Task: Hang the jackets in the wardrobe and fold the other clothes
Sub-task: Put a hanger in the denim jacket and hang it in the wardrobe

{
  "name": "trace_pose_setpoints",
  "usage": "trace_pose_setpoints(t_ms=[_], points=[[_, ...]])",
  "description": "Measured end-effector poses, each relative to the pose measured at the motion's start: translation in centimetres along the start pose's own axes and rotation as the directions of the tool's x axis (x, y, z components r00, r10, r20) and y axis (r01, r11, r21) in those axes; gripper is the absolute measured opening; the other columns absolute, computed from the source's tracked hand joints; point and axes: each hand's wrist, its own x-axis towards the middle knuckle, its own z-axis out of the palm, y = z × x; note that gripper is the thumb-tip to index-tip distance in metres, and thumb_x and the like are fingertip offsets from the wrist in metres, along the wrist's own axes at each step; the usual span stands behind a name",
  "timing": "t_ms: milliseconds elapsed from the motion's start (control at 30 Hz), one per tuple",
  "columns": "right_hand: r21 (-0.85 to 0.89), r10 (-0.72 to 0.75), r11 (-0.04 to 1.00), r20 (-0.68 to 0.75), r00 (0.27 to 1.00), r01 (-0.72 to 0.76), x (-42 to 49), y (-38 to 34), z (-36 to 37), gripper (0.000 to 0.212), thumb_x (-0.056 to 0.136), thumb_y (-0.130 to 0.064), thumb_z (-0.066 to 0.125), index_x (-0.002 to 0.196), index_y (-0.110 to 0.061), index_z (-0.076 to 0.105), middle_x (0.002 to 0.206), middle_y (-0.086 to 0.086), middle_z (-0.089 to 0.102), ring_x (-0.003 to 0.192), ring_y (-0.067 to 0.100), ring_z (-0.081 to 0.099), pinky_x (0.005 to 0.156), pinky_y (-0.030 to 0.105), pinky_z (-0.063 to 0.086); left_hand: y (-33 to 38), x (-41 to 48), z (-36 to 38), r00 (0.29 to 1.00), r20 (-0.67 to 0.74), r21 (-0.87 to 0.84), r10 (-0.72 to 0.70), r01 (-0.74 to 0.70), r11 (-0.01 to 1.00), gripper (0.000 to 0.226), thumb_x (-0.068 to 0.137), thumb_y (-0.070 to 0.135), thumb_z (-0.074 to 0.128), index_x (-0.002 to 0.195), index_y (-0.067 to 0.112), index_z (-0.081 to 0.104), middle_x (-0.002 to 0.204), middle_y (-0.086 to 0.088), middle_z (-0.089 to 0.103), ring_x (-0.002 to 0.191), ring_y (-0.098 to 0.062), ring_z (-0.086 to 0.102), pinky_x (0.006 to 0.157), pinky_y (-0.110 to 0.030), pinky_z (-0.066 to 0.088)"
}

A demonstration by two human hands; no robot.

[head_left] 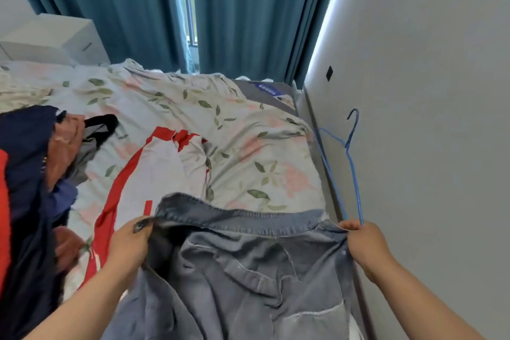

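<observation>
The denim jacket is hanging nearest, spread open by its collar over the near edge of the bed, lining side facing up. The left hand is pinching the collar's left end with its fingers curled round the cloth. The right hand is gripping the right end, and it is pinching the bottom of a blue wire hanger too. The hanger is standing up past the bed's right edge, beside the wall.

A white-and-red garment is lying in the middle of the bed, and a pile of dark clothes is sitting along the left edge.

This looks like the hanging step, with the jacket not yet on the hanger. The next move probably calls for bringing the hanger under the collar and feeding one arm into a shoulder.
</observation>
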Motion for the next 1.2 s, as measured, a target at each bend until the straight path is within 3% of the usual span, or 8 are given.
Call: trace_pose_setpoints(t_ms=[133,333,500,633,800,900,1033,1200], points=[[-0.090,-0.082,0.992,0.065,0.995,0.087,8.9,3.7,5.0,0.043,0.081,0.012,0.044,0.073,-0.021,0.070,0.078,-0.001,0.071,0.087,0.028,0.067,0.074,0.034,0.050,-2.8,4.7,5.1,0.991,-0.126,0.130,0.044,-0.027,0.991,0.021,0.096,0.011,0.053,0.083,0.020,0.066,0.088,-0.008,0.067,0.073,-0.024,0.058,0.065,-0.037,0.045],[-0.006,-0.300,0.954,0.042,0.953,0.300,16.7,7.6,10.5,0.024,0.096,-0.017,0.062,0.118,-0.024,0.056,0.110,-0.002,0.066,0.069,0.023,0.064,0.070,0.031,0.052,-6.4,12.7,12.1,0.992,-0.090,0.147,0.084,-0.070,0.987,0.008,0.090,0.016,0.067,0.082,0.015,0.067,0.082,-0.002,0.066,0.077,-0.020,0.061,0.059,-0.030,0.044],[0.138,-0.341,0.938,0.197,0.919,0.319,13.6,9.9,9.5,0.023,0.097,-0.046,0.041,0.104,-0.055,0.062,0.081,0.000,0.076,0.047,0.028,0.065,0.044,0.021,0.051,-11.0,15.3,13.8,0.996,-0.078,0.155,0.042,-0.029,0.988,0.019,0.094,0.024,0.062,0.080,0.012,0.066,0.080,-0.006,0.067,0.072,-0.022,0.060,0.056,-0.030,0.041],[0.051,-0.206,0.977,0.464,0.862,0.206,11.5,12.1,8.3,0.032,0.080,-0.045,0.046,0.102,-0.050,0.070,0.075,0.015,0.073,0.041,0.028,0.056,0.040,0.022,0.046,-12.0,17.8,13.4,0.990,-0.137,0.080,-0.039,0.050,0.996,0.025,0.097,0.030,0.055,0.077,0.017,0.064,0.081,-0.002,0.064,0.071,-0.017,0.057,0.057,-0.029,0.040],[-0.158,-0.080,0.963,0.610,0.788,0.220,12.4,13.6,9.3,0.036,0.085,-0.041,0.048,0.113,-0.034,0.070,0.072,0.016,0.072,0.045,0.019,0.053,0.045,0.023,0.045,-11.8,18.7,13.3,0.986,-0.106,-0.010,-0.127,0.126,0.992,0.025,0.097,0.034,0.055,0.078,0.020,0.061,0.081,0.002,0.061,0.073,-0.017,0.056,0.062,-0.030,0.043],[-0.170,-0.065,0.959,0.646,0.761,0.227,13.4,13.8,11.4,0.027,0.102,-0.026,0.044,0.114,-0.031,0.068,0.075,0.014,0.074,0.045,0.022,0.057,0.044,0.022,0.044,-11.3,18.3,13.5,0.987,-0.020,-0.085,-0.162,0.160,0.984,0.021,0.098,0.034,0.055,0.085,0.019,0.061,0.089,-0.003,0.065,0.081,-0.020,0.060,0.076,-0.035,0.047],[-0.132,-0.129,0.950,0.659,0.741,0.282,15.4,12.3,14.6,0.025,0.105,-0.023,0.044,0.111,-0.024,0.067,0.073,0.013,0.073,0.041,0.023,0.059,0.041,0.021,0.042,-10.0,15.8,13.9,0.998,0.056,-0.076,-0.037,0.041,0.996,0.023,0.099,0.033,0.055,0.085,0.017,0.066,0.085,-0.003,0.070,0.077,-0.017,0.064,0.064,-0.030,0.046],[-0.154,-0.262,0.898,0.565,0.782,0.412,19.0,11.6,17.6,0.029,0.100,-0.026,0.056,0.080,-0.011,0.070,0.052,0.001,0.063,0.040,0.012,0.052,0.046,0.025,0.043,-8.8,11.4,15.3,0.969,0.242,-0.025,0.049,-0.045,0.999,0.027,0.085,0.047,0.066,0.081,0.021,0.072,0.083,-0.001,0.075,0.080,-0.019,0.068,0.068,-0.033,0.049]])
